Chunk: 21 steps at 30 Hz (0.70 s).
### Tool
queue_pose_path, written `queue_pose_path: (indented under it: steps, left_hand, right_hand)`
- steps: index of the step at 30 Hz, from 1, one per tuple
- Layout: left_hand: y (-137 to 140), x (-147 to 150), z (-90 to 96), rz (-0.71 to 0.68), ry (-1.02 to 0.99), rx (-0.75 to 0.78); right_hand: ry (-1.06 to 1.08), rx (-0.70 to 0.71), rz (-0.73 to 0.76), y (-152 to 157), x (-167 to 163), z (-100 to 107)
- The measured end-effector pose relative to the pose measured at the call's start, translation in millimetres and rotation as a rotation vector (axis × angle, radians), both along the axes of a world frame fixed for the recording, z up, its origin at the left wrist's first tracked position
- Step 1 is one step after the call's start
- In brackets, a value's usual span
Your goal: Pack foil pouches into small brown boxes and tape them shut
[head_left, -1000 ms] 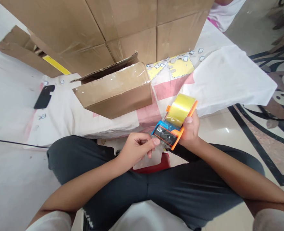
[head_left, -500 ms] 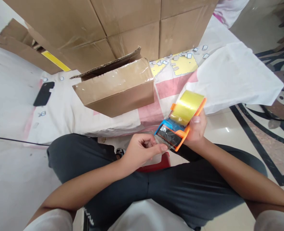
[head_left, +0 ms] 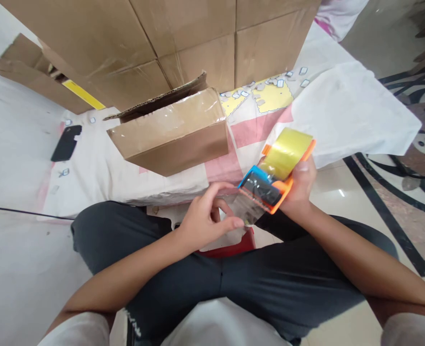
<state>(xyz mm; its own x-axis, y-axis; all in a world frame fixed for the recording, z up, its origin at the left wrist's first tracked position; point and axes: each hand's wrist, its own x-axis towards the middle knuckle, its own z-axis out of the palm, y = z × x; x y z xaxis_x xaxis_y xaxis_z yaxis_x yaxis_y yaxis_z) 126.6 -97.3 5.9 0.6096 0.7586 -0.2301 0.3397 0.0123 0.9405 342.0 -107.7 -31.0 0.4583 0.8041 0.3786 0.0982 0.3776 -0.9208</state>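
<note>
you get soft, bright light, glare on the tape (head_left: 292,146), box (head_left: 176,137) and floor (head_left: 330,190), slight blur around the dispenser (head_left: 261,187), and wide-angle stretching toward the edges.

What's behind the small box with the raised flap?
Large cartons stand behind the small box; patterned cloth shows past its right end. The strip directly behind its raised flap is hidden.

White wall (head_left: 10,158) left; pale tiled floor (head_left: 328,185) right, dark border (head_left: 387,217).
</note>
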Motion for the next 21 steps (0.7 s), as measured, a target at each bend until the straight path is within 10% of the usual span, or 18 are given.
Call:
queue_pose_path:
  steps: [9, 21]
  left_hand:
    - [2, -7, -1.1, -0.070, 0.263, 0.958]
    - [-1, -2, 4.5, -0.190, 0.293, 1.061]
  right_hand:
    - [0.052, 0.063, -0.083, 10, 11, 13]
    - [0.008, 0.003, 0.000, 4, -4, 3]
